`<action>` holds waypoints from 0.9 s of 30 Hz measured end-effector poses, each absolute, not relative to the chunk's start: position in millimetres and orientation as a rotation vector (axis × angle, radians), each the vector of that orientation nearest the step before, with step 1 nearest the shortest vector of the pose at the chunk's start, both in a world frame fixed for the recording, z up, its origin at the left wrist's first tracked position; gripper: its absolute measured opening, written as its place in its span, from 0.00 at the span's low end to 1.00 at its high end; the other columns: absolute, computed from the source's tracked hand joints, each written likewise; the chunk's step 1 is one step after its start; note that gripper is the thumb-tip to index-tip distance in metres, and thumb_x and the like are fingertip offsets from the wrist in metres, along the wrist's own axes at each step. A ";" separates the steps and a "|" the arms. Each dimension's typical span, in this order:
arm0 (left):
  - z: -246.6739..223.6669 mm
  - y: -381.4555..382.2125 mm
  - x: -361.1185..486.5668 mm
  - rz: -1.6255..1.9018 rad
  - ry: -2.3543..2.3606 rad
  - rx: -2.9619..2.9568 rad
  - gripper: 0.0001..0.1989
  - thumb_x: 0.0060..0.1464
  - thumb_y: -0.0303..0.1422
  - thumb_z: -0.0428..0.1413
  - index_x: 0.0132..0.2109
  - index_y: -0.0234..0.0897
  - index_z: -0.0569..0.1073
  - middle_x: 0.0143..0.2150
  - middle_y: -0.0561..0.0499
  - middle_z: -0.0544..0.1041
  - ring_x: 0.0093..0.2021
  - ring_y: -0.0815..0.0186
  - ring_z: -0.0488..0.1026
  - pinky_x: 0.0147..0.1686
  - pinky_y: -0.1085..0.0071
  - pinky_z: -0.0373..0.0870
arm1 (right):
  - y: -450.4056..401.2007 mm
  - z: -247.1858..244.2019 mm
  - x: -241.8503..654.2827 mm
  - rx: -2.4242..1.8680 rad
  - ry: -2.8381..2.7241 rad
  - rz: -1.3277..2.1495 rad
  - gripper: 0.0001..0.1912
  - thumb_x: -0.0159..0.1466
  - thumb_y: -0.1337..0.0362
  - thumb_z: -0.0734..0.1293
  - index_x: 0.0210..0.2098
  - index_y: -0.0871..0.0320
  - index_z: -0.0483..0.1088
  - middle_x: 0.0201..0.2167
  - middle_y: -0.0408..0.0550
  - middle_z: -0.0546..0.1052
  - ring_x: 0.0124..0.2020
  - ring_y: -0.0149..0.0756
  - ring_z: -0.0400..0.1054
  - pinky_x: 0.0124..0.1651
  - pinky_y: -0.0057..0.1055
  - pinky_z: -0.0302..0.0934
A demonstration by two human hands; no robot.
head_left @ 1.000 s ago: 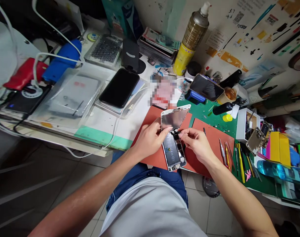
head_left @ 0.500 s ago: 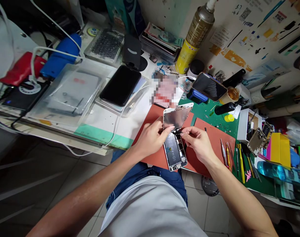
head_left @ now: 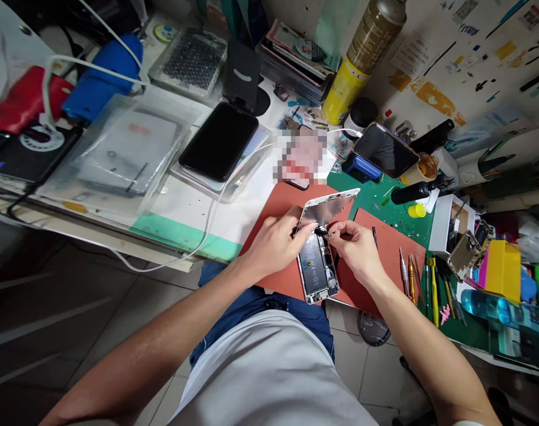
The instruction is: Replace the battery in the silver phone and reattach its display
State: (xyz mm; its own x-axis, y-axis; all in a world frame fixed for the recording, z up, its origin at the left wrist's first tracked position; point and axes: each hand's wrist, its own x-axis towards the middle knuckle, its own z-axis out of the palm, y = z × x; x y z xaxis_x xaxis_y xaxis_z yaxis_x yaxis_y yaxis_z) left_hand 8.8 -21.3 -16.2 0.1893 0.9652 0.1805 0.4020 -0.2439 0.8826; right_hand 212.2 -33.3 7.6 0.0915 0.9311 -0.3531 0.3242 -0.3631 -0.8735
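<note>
An opened phone (head_left: 318, 272) lies on the red mat (head_left: 269, 216), its battery and inner parts showing. Its screen panel (head_left: 328, 210) is tilted up at the far end, metal back facing me. My left hand (head_left: 276, 242) is closed around the panel's left lower edge, the thumb over the joint between panel and body. At the right of that joint, my right hand (head_left: 355, 245) pinches with thumb and forefinger. Whatever is between those fingertips is too small and dark to make out.
Screwdrivers and tweezers (head_left: 411, 275) lie on the right. A black phone (head_left: 220, 142) rests on a clear case to the left, and a propped phone (head_left: 384, 151) stands behind. A spray can (head_left: 351, 83) is at the back. A white cable (head_left: 209, 225) hangs over the table edge.
The screen panel is tilted lower toward the phone body and looks narrower. Both hands stay at the joint, the right still pinching. The whole view has shifted slightly.
</note>
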 end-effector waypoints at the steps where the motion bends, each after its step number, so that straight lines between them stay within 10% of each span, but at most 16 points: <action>1: -16.8 -21.2 8.9 1.006 1.314 1.781 0.11 0.67 0.42 0.57 0.41 0.40 0.78 0.33 0.49 0.84 0.32 0.61 0.81 0.35 0.68 0.70 | -32.9 7.7 211.6 -1.771 -1.243 1.265 0.15 0.56 0.53 0.76 0.30 0.57 0.74 0.25 0.41 0.73 0.25 0.29 0.59 0.30 0.31 0.54; 27: -21.1 -21.2 9.4 0.994 1.281 2.008 0.18 0.72 0.42 0.47 0.46 0.37 0.78 0.36 0.47 0.81 0.30 0.64 0.77 0.31 0.69 0.60 | -31.0 6.8 204.5 -1.814 -1.405 1.088 0.10 0.59 0.57 0.73 0.31 0.57 0.74 0.28 0.43 0.75 0.27 0.31 0.64 0.32 0.31 0.59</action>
